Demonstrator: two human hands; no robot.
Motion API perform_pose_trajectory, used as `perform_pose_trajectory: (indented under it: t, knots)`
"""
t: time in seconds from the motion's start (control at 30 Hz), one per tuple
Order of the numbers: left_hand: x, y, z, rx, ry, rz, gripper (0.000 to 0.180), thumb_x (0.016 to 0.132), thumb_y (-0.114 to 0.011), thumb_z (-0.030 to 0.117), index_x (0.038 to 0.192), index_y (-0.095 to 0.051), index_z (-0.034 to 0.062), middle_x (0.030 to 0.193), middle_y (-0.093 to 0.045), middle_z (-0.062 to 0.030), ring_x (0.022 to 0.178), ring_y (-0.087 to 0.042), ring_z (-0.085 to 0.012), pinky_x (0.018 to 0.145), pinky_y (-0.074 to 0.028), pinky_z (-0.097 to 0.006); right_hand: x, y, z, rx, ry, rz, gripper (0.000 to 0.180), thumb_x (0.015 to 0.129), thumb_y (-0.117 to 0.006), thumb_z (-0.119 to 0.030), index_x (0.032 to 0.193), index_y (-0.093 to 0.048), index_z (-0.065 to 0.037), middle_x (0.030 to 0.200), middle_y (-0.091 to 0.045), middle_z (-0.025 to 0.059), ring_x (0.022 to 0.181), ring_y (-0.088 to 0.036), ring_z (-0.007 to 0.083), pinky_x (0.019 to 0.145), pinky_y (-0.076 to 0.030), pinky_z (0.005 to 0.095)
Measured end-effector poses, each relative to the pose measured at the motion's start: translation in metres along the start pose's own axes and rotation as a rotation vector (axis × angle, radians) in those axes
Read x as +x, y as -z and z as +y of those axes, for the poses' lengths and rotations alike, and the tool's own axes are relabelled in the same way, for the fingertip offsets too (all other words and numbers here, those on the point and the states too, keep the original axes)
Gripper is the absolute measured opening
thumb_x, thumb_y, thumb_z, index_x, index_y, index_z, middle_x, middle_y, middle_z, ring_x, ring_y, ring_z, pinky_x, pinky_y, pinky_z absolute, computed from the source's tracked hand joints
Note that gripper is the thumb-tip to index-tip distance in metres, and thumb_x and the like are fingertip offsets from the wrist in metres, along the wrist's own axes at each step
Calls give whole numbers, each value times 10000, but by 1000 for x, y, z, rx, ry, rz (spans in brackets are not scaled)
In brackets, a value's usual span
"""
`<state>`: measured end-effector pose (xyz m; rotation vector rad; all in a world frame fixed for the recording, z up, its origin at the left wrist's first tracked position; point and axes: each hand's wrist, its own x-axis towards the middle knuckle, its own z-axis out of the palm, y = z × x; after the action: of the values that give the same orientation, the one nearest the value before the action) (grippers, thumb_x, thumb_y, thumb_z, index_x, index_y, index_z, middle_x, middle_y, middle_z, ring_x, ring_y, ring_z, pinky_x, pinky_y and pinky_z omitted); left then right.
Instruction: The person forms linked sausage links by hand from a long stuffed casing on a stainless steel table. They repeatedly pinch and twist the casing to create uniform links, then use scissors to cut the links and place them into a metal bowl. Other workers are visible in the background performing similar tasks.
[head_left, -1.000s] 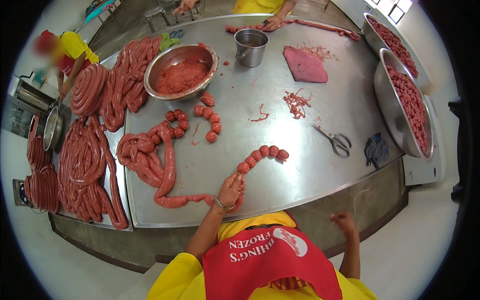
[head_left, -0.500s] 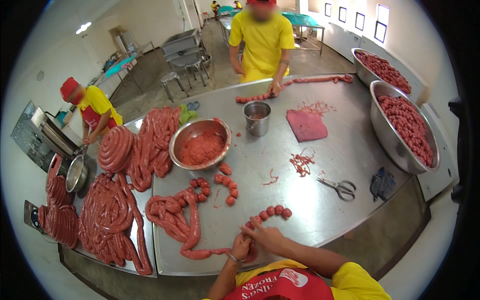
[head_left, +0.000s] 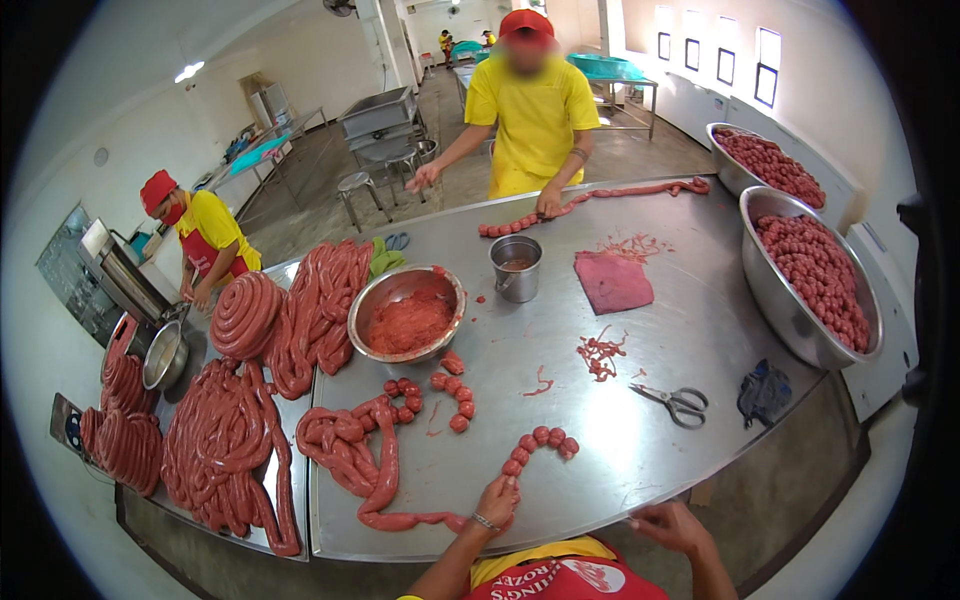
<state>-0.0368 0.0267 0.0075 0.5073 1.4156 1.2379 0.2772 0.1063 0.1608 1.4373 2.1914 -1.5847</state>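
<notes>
- The left hand (head_left: 497, 500) has its grip pinched on the sausage rope (head_left: 400, 520) at the near tabletop (head_left: 640, 440) edge; a hard tug could split the casing or roll the knotted links (head_left: 540, 445) off.
- The right hand (head_left: 672, 525) rests at the edge, fingers curled; whether it holds anything I cannot tell.
- A steel bowl (head_left: 372, 300) holds red mince; a steel cup (head_left: 515, 268) stands beyond it.
- Two big basins (head_left: 775, 290) at the right are heaped with tied balls.

Sausage string (head_left: 375, 470) on table (head_left: 640, 450); bowl (head_left: 408, 315) behind; scissors (head_left: 675, 402) right.
</notes>
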Motion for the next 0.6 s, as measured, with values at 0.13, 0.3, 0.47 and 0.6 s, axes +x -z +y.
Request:
perform_pose_trajectory:
  t: [0.13,0.3,0.47,0.6]
  knots:
    - [3,6,-5,-107,13,50,259,1041,-408,272,857,-464,98,619,-384,45,505,-337,-51,447,-294,-213,-56,38,102,376,-44,-22,312,832,-747,-246,970,-702,30,857,-708,165,790,-677,186,704,-526,339]
    - [1,1,-3,-87,-32,-27,267,1036,-423,289,853,-454,97,651,-429,22,538,-391,-78,496,-357,-233,-95,55,270,-167,-620,578,306,744,-753,-168,949,-695,51,865,-689,238,802,-690,284,745,-520,396]
    - [-21,2,0,699,-364,98,343,932,-593,364,1064,-491,64,900,-552,-80,833,-557,-230,734,-467,-354,-35,37,249,-378,-99,1055,414,817,-720,-161,1189,-625,-3,1280,-560,238,1189,-538,368,996,-421,426]
    - [-62,21,8,1405,-418,189,616,773,-715,451,1188,-494,54,1130,-538,-171,1059,-519,-362,869,-445,-454,68,23,139,15,292,917,310,856,-691,-127,1135,-614,-17,1328,-514,209,1259,-465,362,1063,-362,441]
